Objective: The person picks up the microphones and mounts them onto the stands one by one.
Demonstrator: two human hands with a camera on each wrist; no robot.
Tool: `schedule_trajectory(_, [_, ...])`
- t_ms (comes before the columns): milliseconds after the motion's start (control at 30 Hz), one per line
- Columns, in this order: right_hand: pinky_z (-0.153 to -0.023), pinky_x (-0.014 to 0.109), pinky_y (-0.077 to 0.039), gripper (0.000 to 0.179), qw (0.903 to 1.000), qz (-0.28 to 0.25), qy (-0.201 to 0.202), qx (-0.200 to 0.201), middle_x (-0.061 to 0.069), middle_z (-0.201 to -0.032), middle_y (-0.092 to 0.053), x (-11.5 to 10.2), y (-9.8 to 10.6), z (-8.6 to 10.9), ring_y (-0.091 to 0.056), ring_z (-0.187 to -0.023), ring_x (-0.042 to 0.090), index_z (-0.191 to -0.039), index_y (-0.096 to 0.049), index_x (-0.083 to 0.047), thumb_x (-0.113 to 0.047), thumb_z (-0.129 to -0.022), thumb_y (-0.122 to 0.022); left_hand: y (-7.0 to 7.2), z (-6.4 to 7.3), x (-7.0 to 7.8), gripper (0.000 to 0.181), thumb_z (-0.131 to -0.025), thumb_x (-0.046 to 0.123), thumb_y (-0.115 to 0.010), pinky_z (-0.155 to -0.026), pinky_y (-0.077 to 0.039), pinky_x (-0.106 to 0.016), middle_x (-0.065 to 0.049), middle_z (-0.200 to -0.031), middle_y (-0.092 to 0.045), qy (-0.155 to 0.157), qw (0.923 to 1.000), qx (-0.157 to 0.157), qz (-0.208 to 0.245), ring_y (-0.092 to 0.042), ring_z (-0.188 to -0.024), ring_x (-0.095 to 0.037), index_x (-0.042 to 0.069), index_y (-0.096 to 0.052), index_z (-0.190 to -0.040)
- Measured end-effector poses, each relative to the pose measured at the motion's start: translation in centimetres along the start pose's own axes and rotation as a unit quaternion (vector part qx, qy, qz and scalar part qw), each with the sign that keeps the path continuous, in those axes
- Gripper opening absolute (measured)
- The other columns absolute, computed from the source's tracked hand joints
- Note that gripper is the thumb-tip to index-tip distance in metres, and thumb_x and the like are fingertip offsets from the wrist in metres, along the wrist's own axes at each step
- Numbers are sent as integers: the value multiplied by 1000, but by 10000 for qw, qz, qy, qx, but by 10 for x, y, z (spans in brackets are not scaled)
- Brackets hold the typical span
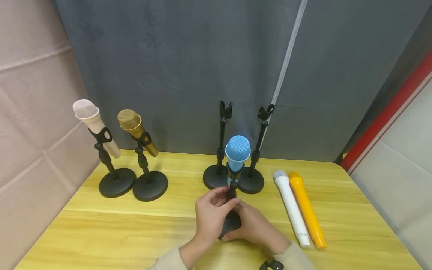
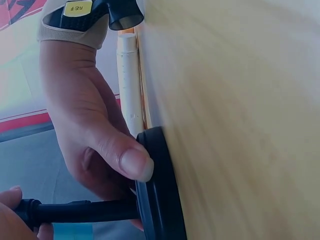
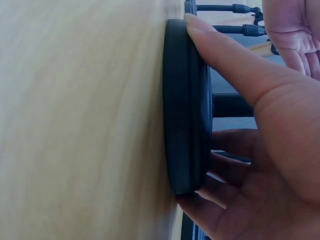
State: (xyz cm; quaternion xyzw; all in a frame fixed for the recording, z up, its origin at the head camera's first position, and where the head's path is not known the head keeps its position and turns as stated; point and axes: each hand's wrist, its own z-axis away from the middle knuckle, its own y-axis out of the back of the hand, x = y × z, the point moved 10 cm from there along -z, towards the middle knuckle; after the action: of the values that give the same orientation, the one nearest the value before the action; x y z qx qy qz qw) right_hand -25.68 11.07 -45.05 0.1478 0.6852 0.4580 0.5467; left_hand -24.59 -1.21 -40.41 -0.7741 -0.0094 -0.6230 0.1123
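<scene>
A blue microphone (image 1: 238, 152) sits in the clip of a black desk stand, head upward, in the head view. My left hand (image 1: 210, 215) pinches the stand's stem near its collar, thumb and fingers around it. With my right hand (image 1: 254, 225) I grip the round black base (image 3: 187, 110); in the right wrist view the thumb lies on one side of it and the fingers on the other. In the left wrist view the right thumb presses the base beside the stem (image 2: 90, 212). Whether the base rests fully on the table cannot be told.
Two stands at left carry a white microphone (image 1: 96, 122) and a gold microphone (image 1: 136, 127). Behind the blue one stand two stands with bare clips, a left one (image 1: 221, 150) and a right one (image 1: 258, 150). At right lie a white microphone (image 1: 293, 210) and a yellow microphone (image 1: 308, 210).
</scene>
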Motion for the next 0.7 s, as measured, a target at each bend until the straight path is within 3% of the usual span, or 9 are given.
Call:
schedule_trajectory(133, [-111, 50, -46, 108, 10000, 14, -12, 0, 5, -150, -56, -1, 0, 0, -57, -133, 22, -151, -47, -11, -56, -63, -91, -1, -2, 0, 33, -76, 7, -88, -88, -60, -28, -17, -109, -77, 51, 9997, -212, -97, -75, -104, -24, 1, -76, -107])
schedule_trajectory(400, [-111, 52, -46, 105, 9998, 86, -128, -96, 9, -152, -53, 1, -1, 0, -55, -135, 26, -148, -51, -8, -59, -65, -90, -5, -12, -2, 38, -80, 11, -86, -89, -60, -27, -20, -114, -75, 173, 9937, -1078, -260, -74, -108, -27, -2, -74, -113])
schedule_trajectory(700, [-110, 50, -48, 105, 9997, 209, -82, -127, 9, -152, -53, 0, 0, 0, -56, -135, 26, -147, -51, -7, -62, -65, -88, -11, -28, -7, 38, -80, 10, -85, -86, -61, -28, -19, -112, -76, -5, 9757, -2079, -698, -75, -103, -25, 0, -75, -115])
